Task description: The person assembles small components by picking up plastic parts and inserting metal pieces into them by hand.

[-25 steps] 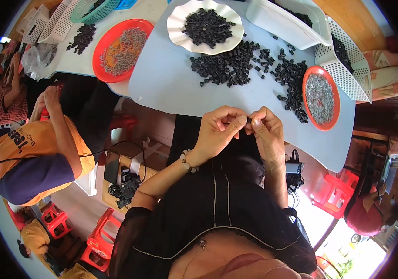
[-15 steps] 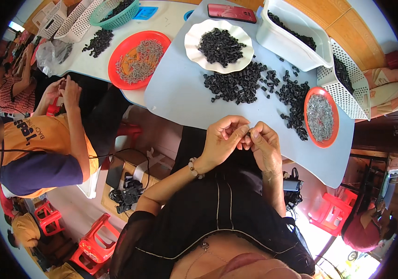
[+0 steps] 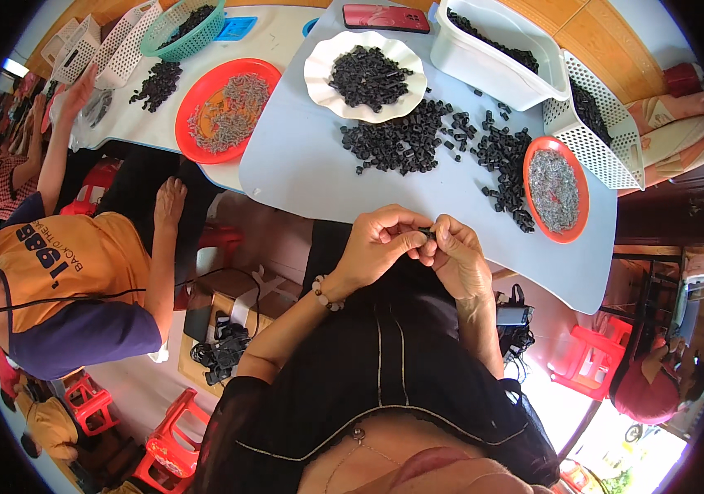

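My left hand (image 3: 387, 245) and my right hand (image 3: 459, 253) meet just off the front edge of the pale blue table (image 3: 286, 169). Both pinch one small black plastic piece (image 3: 427, 234) between thumbs and fingertips; the fingers cover most of it. Beyond them lies a loose pile of similar black pieces (image 3: 393, 146), with more in a white scalloped dish (image 3: 319, 80) behind. Another heap of black pieces (image 3: 502, 169) spreads at the right. Beside it, an orange-red plate (image 3: 580, 222) holds many small clear or silvery parts (image 3: 555, 191).
A white tub (image 3: 492, 70) and a white perforated basket (image 3: 615, 152) of black pieces stand at the back right. A red phone (image 3: 386, 17) lies at the far edge. A co-worker in a yellow shirt (image 3: 80, 255) sits left, near a red plate (image 3: 191, 148) and green basket (image 3: 179, 51).
The co-worker at left has parted their hands, one reaching toward the baskets, the other lowered. My hands stay together on the black piece. The whole view has shifted slightly.
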Motion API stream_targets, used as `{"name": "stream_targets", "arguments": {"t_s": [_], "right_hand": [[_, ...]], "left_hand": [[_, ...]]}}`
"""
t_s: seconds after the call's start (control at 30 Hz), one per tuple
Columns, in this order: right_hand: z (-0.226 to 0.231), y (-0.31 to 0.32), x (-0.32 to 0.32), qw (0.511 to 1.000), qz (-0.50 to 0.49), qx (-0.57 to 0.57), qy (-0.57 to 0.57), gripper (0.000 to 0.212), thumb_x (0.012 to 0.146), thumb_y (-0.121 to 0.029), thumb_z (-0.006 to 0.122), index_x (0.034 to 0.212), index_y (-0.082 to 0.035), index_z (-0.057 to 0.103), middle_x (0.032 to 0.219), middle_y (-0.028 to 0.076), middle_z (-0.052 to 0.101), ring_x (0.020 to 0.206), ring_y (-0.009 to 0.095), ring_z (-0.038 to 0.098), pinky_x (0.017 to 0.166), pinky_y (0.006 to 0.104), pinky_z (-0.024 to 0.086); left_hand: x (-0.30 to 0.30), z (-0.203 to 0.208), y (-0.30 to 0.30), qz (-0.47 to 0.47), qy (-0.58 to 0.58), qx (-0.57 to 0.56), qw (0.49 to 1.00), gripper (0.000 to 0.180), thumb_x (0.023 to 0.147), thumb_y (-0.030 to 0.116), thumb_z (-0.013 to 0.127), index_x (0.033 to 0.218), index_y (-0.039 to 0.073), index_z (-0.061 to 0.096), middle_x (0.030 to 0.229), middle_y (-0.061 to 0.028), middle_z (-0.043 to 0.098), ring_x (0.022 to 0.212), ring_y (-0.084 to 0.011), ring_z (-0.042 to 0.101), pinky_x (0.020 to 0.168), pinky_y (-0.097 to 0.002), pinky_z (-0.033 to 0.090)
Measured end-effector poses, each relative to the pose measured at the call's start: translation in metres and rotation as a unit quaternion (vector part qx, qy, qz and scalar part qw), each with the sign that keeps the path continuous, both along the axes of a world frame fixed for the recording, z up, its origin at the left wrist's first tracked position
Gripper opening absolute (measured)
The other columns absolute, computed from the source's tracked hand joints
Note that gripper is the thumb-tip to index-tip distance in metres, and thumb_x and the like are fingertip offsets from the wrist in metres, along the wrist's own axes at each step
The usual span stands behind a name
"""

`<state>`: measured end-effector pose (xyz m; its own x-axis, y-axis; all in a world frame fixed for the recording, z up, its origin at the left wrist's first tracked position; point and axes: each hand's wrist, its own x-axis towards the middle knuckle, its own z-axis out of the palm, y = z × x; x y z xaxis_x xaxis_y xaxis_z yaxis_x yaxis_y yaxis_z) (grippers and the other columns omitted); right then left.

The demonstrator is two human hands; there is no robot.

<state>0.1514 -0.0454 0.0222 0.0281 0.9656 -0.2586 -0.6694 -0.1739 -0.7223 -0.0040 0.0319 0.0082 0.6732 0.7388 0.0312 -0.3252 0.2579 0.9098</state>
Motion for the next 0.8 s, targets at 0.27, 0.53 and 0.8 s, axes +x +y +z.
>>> {"name": "stream_targets", "arguments": {"t_s": [0.27,0.53,0.8], "right_hand": [[0.005,-0.006,0.0,1.0,-0.004,0.02,0.008,0.022,0.097,-0.022,0.062,0.084,-0.006,0.056,0.078,0.004,0.06,0.07,0.014,0.052,0.065,0.026,0.042],[0.007,-0.01,0.002,0.996,-0.047,0.005,-0.071,0.017,0.095,-0.02,0.064,0.086,-0.007,0.059,0.079,0.004,0.063,0.072,0.01,0.054,0.066,0.0246,0.043],[0.004,-0.014,0.005,0.997,-0.037,0.012,-0.072,0.017,0.095,-0.019,0.065,0.086,-0.005,0.06,0.079,0.004,0.063,0.072,0.011,0.055,0.067,0.0252,0.044]], "left_hand": [[0.0,-0.006,-0.007,0.018,0.007,-0.019,1.0,0.015,0.091,0.002,0.065,0.105,-0.005,0.066,0.084,-0.0086,0.069,0.068,-0.0114,0.064,0.062,-0.0225,0.053],[-0.002,0.001,-0.01,0.033,-0.021,-0.003,0.999,0.015,0.088,-0.002,0.067,0.103,-0.005,0.066,0.09,-0.0094,0.066,0.07,-0.0123,0.064,0.062,-0.0225,0.053],[-0.001,0.01,-0.017,0.043,0.001,0.055,0.998,0.016,0.088,-0.005,0.064,0.104,-0.007,0.066,0.097,-0.0104,0.064,0.078,-0.0147,0.068,0.068,-0.024,0.057]]}}
